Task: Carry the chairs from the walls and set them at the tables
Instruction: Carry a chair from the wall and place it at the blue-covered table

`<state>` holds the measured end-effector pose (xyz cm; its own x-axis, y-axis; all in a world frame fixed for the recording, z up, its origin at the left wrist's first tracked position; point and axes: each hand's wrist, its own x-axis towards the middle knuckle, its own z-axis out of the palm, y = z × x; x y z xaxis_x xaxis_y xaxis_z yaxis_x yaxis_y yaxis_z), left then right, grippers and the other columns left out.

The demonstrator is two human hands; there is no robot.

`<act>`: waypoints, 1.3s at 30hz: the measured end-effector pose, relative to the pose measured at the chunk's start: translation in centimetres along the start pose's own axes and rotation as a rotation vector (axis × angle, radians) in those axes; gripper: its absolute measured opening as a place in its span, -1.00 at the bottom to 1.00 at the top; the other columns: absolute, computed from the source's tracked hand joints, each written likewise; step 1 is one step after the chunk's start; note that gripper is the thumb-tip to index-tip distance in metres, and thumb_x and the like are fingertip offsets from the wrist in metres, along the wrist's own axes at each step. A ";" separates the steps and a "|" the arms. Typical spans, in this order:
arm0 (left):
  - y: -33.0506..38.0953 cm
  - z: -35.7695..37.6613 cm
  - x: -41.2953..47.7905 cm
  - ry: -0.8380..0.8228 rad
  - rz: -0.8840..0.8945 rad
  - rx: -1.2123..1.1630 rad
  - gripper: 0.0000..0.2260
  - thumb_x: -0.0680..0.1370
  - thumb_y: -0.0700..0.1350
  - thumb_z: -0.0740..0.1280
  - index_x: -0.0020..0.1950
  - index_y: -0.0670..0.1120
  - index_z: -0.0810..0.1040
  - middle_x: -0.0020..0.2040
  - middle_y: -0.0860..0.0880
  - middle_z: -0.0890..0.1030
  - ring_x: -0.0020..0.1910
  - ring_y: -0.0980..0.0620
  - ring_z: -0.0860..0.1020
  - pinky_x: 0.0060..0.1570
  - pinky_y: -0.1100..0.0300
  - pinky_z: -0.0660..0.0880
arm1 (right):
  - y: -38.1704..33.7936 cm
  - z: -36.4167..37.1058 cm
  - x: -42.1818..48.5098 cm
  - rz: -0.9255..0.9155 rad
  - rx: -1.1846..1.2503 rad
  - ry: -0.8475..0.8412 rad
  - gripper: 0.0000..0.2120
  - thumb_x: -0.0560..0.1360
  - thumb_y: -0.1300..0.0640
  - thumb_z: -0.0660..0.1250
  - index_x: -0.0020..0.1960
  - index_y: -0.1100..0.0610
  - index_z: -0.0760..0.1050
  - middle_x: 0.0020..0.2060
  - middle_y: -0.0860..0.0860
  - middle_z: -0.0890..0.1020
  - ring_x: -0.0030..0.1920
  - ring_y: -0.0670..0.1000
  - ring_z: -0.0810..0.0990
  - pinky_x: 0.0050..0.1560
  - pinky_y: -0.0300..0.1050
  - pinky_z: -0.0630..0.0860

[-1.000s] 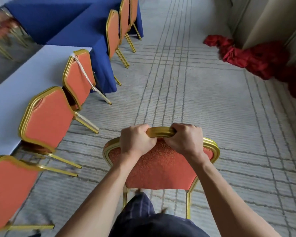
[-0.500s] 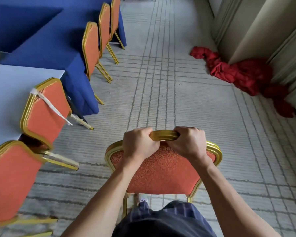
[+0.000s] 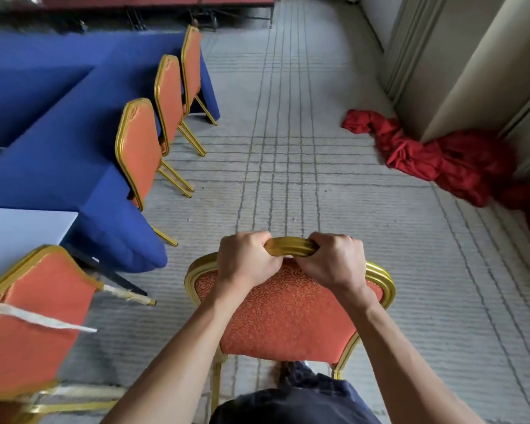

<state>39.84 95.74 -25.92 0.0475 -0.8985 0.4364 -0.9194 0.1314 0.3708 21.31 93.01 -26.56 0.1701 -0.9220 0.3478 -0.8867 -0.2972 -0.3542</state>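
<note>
Your left hand (image 3: 245, 261) and right hand (image 3: 334, 264) sit side by side on the gold top rail of the chair (image 3: 288, 316) directly in front of you. The fingers (image 3: 254, 240) of both are clenched round that rail, grasping it. The chair's orange backrest faces you, and it stands out in the aisle on the grey lined carpet (image 3: 288, 166), apart from every bench. You cannot tell from here whether its legs touch the floor.

Near your left, a second chair (image 3: 34, 325) has its back to the aisle at the white bench (image 3: 19, 231), with a white strap (image 3: 37, 318) lying across its backrest. Beyond it, three more chairs (image 3: 169, 99) line the edge of the blue-draped bench (image 3: 58, 154), each tucked close against the cloth.

Further off on your right, a red cloth (image 3: 441, 160) lies crumpled on the carpet at the foot of the pale wall (image 3: 471, 71).
</note>
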 end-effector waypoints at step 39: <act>-25.7 34.6 87.6 -0.125 0.058 0.073 -0.66 0.24 0.03 0.52 -0.41 -0.03 0.36 -0.49 -0.02 0.54 -0.48 -0.14 0.52 -0.41 0.24 0.16 | 16.4 29.8 90.9 0.049 0.018 -0.105 -0.53 0.31 -0.38 0.26 -0.42 -0.01 0.23 -0.42 0.07 0.61 -0.32 0.21 0.61 -0.28 -0.07 0.47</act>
<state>54.17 -0.81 -25.59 -0.0513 -0.9360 0.3481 -0.9452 0.1581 0.2858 35.04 -3.03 -26.65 0.1714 -0.9562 0.2372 -0.8873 -0.2544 -0.3847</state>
